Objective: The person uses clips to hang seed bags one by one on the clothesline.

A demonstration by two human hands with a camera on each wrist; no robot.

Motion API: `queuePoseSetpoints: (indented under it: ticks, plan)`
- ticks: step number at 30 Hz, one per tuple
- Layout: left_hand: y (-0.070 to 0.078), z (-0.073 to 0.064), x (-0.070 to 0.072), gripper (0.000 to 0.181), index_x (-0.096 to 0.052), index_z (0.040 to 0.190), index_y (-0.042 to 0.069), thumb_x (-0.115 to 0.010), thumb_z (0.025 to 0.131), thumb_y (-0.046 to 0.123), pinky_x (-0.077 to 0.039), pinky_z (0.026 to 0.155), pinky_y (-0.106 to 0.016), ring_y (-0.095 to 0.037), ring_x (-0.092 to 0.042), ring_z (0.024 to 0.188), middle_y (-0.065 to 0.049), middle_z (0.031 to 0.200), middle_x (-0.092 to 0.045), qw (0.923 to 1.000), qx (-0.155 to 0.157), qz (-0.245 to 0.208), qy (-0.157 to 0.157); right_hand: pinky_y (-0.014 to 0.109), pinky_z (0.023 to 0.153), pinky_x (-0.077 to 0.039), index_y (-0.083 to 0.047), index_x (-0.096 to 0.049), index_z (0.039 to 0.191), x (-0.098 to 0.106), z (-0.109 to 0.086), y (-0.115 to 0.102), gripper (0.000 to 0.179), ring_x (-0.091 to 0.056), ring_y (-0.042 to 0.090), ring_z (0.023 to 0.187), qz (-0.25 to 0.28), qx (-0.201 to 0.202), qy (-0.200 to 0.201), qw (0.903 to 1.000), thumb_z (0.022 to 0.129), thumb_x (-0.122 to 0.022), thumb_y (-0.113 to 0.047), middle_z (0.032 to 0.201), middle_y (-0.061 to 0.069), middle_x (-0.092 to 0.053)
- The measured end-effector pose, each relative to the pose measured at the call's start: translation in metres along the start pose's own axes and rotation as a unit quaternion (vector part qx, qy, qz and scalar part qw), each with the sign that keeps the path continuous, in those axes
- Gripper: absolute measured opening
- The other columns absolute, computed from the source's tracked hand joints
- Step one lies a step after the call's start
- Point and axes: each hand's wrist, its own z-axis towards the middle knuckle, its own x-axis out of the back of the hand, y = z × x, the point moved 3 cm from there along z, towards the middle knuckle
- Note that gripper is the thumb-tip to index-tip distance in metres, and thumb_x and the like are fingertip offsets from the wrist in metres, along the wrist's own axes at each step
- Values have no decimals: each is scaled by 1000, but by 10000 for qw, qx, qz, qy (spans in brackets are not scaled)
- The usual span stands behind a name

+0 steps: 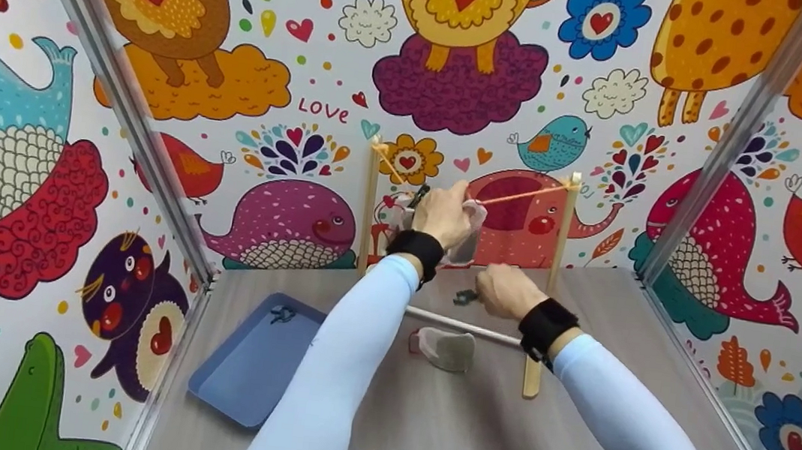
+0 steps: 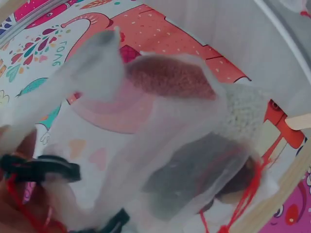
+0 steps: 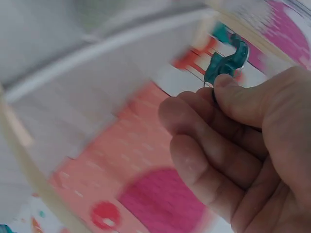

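A loose bag (image 1: 443, 349) lies on the table (image 1: 421, 446); a held bag (image 2: 175, 111) is up at the cord (image 1: 525, 194).
The tray (image 1: 240, 380) has a clip (image 1: 282, 313) in it, its raised rim probably there to stop small parts straying. Beyond the loose bag runs a rod (image 1: 465, 327), seemingly bracing the frame. Past that, the right hand (image 1: 510, 292) pinches a green clip (image 3: 226, 60) between thumb and fingertips, its far end sticking out free, likely so that end can reach the cloth. Farther off, the left hand (image 1: 444, 215) grasps the held bag near its top, apparently to steady the limp cloth; whether the dark clip (image 2: 48, 167) by its fingers fastens anything, I cannot tell. The cord dips there between the left post (image 1: 369, 206) and right post (image 1: 564, 228), presumably under hand and bag.
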Motion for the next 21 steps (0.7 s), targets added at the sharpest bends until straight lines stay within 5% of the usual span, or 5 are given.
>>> queuePoseSetpoints:
  ticks: [7,15,21]
  plan:
    - [-3,-5,2,16,-72,117,14,-69,112,29,-68,85,-42,-31,-83,96,-11,107,-86,9995,-39,-289,-98,52,71,-69,1,-78,88,64,-7,1,10,-71,33,66,-389,-23,443,9983,96,-81,-5,74,16,-73]
    - [-1,-8,3,19,-78,111,16,-68,112,32,-67,85,-41,-29,-83,95,-7,110,-87,9996,-32,194,-199,54,64,-67,2,-75,83,140,-22,-2,15,-70,39,64,-1048,-231,1451,9836,97,-71,2,71,19,-70]
    - [-1,-9,6,17,-83,112,19,-69,111,30,-67,85,-42,-30,-83,98,-5,109,-87,9991,-36,388,-152,55,64,-67,0,-75,77,162,-3,-4,23,-73,40,65,-1592,-250,1565,9744,98,-67,7,70,18,-72]
